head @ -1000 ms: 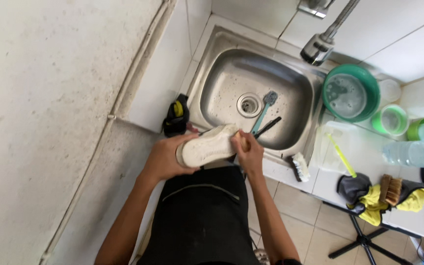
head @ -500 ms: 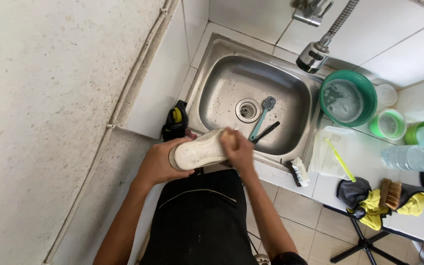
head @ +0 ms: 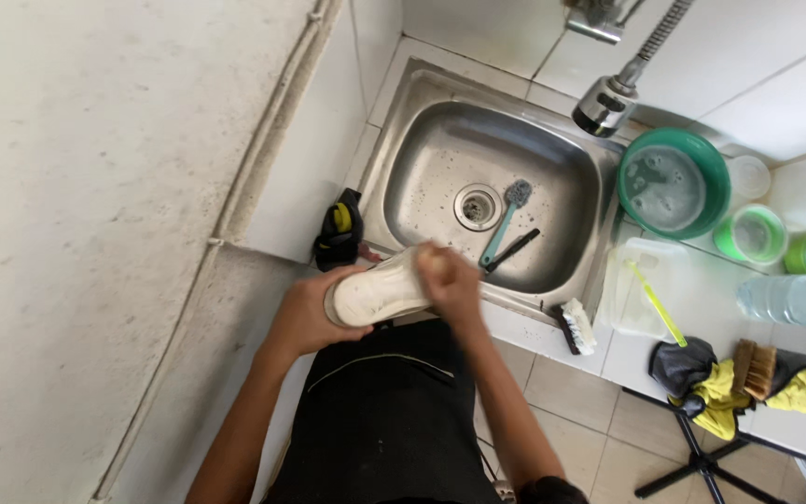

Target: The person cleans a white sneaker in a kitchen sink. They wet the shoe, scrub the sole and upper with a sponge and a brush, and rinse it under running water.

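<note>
At the far left a pale wall runs down beside the counter, and a black and yellow item (head: 340,229) sits on the ledge by the sink's left rim. The left hand (head: 305,317) has its fingers wrapped around the heel end of a white shoe (head: 377,291), sole up, held over the front edge of the sink (head: 403,121). The right hand (head: 448,280) is closed at the shoe's toe end; it is blurred, so I cannot tell what, if anything, its fingers pinch. In the basin a teal brush (head: 506,217) and a dark tool (head: 513,250) lie beside the drain. A small brush (head: 574,327) rests on the front ledge to the right, then a clear tub (head: 629,308) with a yellow-green stick (head: 657,310), a green basin (head: 673,182) of soapy water, cups, a bottle (head: 785,299), and rags with a wooden brush (head: 753,369). The likeliest slip, as I judge it: the shoe looks wet and is held only at its ends over the edge, so hard rubbing could twist it loose onto the floor or into the basin. Splashes could also wet the person's dark apron (head: 394,420).
</note>
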